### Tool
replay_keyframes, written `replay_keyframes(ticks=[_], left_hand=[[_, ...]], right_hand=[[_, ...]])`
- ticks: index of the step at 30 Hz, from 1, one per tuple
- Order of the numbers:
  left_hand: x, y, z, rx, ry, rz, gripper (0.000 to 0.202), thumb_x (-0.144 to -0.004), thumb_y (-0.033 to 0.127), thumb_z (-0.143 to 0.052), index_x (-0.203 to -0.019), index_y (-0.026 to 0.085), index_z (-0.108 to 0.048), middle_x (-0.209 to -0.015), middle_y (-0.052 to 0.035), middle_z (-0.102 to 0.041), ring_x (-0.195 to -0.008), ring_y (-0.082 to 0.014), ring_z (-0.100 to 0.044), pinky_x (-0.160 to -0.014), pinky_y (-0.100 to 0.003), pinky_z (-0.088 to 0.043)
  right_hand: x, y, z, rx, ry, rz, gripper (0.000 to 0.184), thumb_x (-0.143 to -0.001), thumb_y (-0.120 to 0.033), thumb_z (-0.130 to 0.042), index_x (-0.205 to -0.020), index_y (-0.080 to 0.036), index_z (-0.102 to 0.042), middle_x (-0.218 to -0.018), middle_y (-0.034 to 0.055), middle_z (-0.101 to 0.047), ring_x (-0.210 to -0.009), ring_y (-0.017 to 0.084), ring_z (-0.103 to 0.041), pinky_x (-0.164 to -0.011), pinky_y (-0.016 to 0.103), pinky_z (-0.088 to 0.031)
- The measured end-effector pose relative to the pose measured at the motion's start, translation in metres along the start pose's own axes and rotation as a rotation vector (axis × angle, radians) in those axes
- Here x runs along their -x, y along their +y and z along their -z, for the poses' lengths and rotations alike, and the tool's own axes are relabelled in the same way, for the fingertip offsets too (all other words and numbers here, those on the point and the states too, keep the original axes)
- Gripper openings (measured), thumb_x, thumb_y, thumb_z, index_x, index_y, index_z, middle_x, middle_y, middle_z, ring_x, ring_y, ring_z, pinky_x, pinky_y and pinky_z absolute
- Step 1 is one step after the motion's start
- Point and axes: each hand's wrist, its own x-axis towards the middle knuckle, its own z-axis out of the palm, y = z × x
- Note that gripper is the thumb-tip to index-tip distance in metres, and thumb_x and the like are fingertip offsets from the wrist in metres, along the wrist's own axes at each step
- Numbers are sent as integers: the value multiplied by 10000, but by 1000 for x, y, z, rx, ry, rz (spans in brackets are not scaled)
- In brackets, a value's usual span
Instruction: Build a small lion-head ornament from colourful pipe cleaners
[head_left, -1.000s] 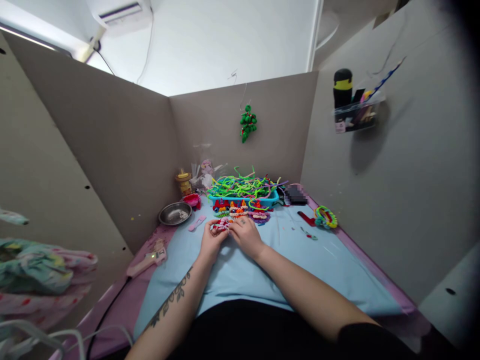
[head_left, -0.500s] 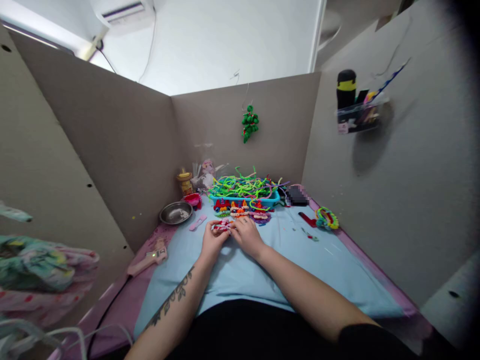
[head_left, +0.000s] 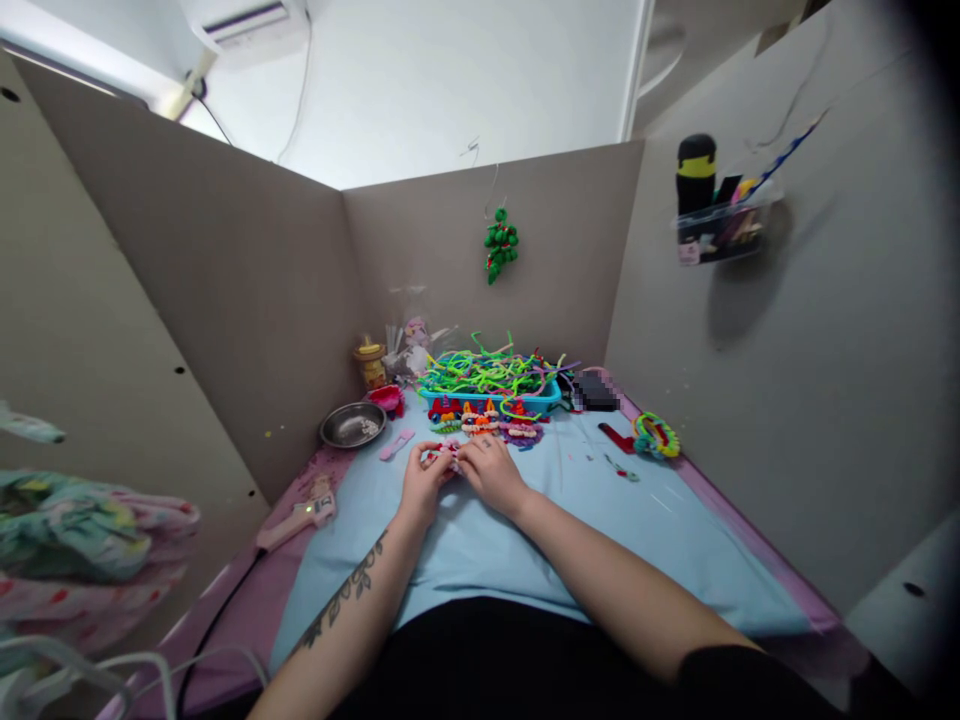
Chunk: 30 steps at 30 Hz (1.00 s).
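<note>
Both hands meet over the light blue cloth around a small pink and red pipe-cleaner piece (head_left: 448,450). My left hand (head_left: 424,478) is closed on its left side, thumb and fingers pinching it. From the right, my right hand (head_left: 491,472) also pinches it, and its fingers cover much of the piece. Just beyond the hands lie several colourful pipe-cleaner figures (head_left: 480,420) in a row. Behind them stands a blue basket (head_left: 551,398) heaped with green and multicoloured pipe cleaners (head_left: 487,372).
At left are a metal bowl (head_left: 341,430) with small white bits, a pink clip-like piece (head_left: 396,445) and a corded pink glue gun (head_left: 300,518). A red tool (head_left: 616,437) and a yellow-green coil (head_left: 656,436) lie at right. Grey panels (head_left: 450,240) enclose the table.
The hands draw slightly closer together around the pink and red piece, and less of it shows. The things on the table stay put.
</note>
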Motion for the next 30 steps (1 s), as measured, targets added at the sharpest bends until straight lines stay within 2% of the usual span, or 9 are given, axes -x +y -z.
replay_keyframes(ticks=[8,20,30], left_hand=[[-1,-1,-1,-28,-21,-28,463,-574,291,-760,-907,186,-455,-630,25,-630,-571,-111,-603,-598,-228,-465],[-3,-2,2,-85,-3,-13,490,-556,317,-761,-923,179,-469,-627,28,-613,-559,-114,-595,-578,-231,-467],[-2,1,2,-76,17,39,504,-539,338,-775,-908,174,-473,-635,9,-630,-570,-125,-605,-569,-230,-464]], right_hand=[[1,3,-2,-42,4,-37,70,-844,-193,-504,-860,-190,-572,-888,69,-573,-913,222,-460,-809,355,-351],[0,13,-6,-61,-54,-46,72,-824,-160,-509,-856,-192,-565,-906,69,-560,-916,229,-447,-801,353,-362],[-1,10,0,3,-61,33,79,-834,-157,-506,-862,-190,-573,-880,67,-595,-909,218,-461,-824,347,-345]])
